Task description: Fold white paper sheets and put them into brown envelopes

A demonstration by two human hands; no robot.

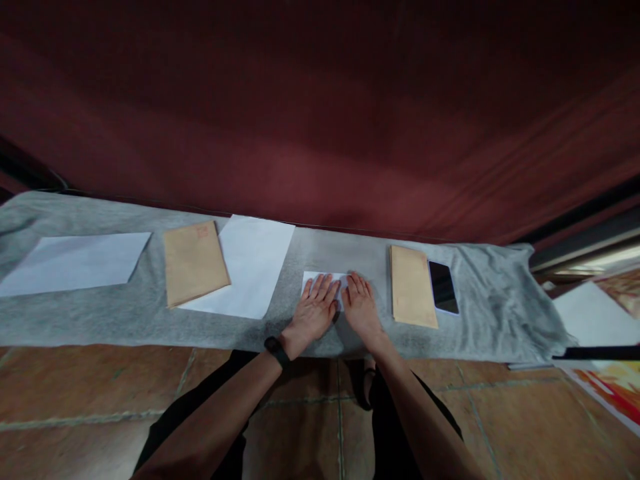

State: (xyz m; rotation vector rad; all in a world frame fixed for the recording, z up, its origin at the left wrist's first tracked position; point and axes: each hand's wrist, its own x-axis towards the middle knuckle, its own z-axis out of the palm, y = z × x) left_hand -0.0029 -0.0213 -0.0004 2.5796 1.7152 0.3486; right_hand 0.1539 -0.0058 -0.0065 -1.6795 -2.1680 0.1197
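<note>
A small white sheet of paper (308, 276), which looks folded, lies on the grey cloth in front of me. Both palms rest flat on it and cover most of it. My left hand (316, 311) has its fingers stretched forward over the left part of the paper. Over the right edge lies my right hand (361, 303), fingers extended and slightly apart. Neither hand grips anything. To the right is a stack of brown envelopes (413, 287), with a dark-screened phone (443, 287) beside it.
Grey cloth (345, 250) covers the long narrow surface. Left of my hands, a brown envelope (195, 263) with red print overlaps white sheets (257, 260). More white paper (80, 260) lies farther left. A dark red panel (320, 167) rises behind; tiled floor (300, 427) lies below.
</note>
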